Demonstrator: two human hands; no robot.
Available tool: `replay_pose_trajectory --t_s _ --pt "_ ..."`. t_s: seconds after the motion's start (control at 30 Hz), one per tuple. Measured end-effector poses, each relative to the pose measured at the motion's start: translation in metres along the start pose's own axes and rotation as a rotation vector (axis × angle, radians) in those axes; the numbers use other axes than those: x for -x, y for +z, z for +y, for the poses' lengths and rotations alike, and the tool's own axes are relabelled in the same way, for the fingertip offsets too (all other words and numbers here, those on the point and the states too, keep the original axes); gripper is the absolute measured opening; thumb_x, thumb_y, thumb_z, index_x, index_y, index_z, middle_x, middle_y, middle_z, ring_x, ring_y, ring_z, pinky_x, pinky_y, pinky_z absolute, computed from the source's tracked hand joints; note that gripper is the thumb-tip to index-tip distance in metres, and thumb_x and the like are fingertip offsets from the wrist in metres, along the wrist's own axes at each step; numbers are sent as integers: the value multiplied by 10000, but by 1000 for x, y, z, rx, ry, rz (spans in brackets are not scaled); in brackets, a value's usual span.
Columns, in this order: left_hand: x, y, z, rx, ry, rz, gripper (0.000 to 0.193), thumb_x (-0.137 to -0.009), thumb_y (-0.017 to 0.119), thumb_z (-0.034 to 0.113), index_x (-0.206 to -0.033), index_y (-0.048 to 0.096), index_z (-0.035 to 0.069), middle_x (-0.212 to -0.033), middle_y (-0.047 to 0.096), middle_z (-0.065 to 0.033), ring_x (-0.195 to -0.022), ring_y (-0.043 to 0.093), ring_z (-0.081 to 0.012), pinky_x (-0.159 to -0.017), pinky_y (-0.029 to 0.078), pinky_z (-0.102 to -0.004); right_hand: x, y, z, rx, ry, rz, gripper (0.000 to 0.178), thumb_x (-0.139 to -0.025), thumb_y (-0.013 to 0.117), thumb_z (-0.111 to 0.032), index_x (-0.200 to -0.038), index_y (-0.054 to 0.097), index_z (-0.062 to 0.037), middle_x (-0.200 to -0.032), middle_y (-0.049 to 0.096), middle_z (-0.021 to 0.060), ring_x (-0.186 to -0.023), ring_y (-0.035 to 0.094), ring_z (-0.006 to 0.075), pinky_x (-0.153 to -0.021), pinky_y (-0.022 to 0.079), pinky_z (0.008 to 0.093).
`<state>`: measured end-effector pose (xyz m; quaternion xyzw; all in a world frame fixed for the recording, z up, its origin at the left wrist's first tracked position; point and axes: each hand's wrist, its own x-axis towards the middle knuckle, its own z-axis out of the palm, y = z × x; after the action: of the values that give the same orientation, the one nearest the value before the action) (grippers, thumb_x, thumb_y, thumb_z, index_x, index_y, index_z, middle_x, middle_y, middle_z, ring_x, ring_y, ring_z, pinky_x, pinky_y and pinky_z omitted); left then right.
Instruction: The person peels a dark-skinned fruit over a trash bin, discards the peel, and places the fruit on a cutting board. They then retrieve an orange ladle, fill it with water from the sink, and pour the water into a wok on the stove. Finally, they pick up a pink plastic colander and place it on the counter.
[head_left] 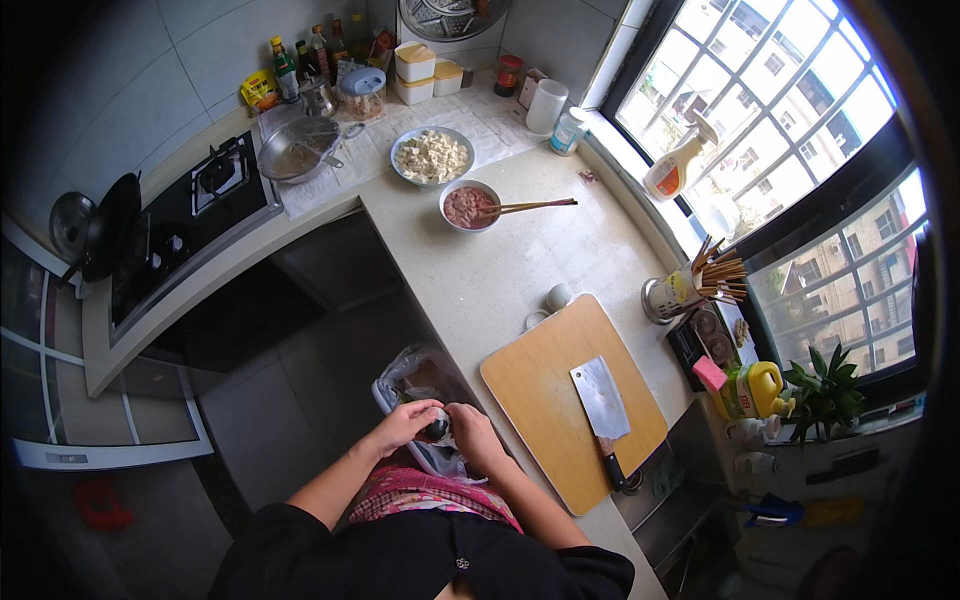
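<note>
Small kitchen, pale L-shaped counter (500, 270) running from upper left to lower right of the frame, window along the right. Head view only: both hands meet at lower centre over a plastic-lined bin (425, 375) just off the counter edge. Left hand (405, 422) and right hand (472, 430) are cupped together around a small dark item (437, 430); fingers pressed onto it from both sides, exact pinch hidden. Item looks small, light, probably soft or slippery; kind can't be told. Best held by its ends, over the bin. Wooden cutting board (560, 400) with cleaver (600, 400) lies just right, board overhanging the counter edge; blade is near the right forearm. Open counter between board and meat bowl (470, 205).
</note>
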<state>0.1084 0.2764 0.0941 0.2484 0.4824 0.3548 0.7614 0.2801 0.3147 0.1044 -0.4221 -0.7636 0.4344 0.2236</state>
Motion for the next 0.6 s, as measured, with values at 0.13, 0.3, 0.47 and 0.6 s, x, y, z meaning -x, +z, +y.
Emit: replay_pose_trajectory --t_s 0.13,0.3,0.47,0.6 --pt "-2 -2 -3 147 -16 44 290 -933 451 208 -1197 455 90 -1042 545 -21 -921 555 -108 -776 495 -292 1 7 14 -110 165 57 201 -819 509 -37 -1001 581 8 -902 603 205 -851 601 321 -741 483 347" --pt "-8 -9 -7 241 21 91 284 -916 491 203 -1180 459 105 -1039 545 -33 -919 558 -130 -763 511 -319 7 13 32 28 127 -54 234 -884 501 -107 -1078 563 10 -914 627 149 -842 622 214 -739 481 282" --pt "-7 -4 -1 193 39 114 310 -899 527 203 -1171 450 76 -1059 545 -52 -962 562 -155 -809 514 -354 -1 12 15 -495 319 -19 312 -906 511 -172 -1157 522 13 -885 616 57 -774 570 107 -694 473 253" --pt "-7 -3 -2 194 54 112 328 -897 528 179 -1196 445 70 -1055 554 -57 -950 560 -148 -769 523 -326 -1 10 9 -405 317 -80 329 -898 522 -159 -1179 511 12 -837 607 53 -693 542 79 -646 473 243"
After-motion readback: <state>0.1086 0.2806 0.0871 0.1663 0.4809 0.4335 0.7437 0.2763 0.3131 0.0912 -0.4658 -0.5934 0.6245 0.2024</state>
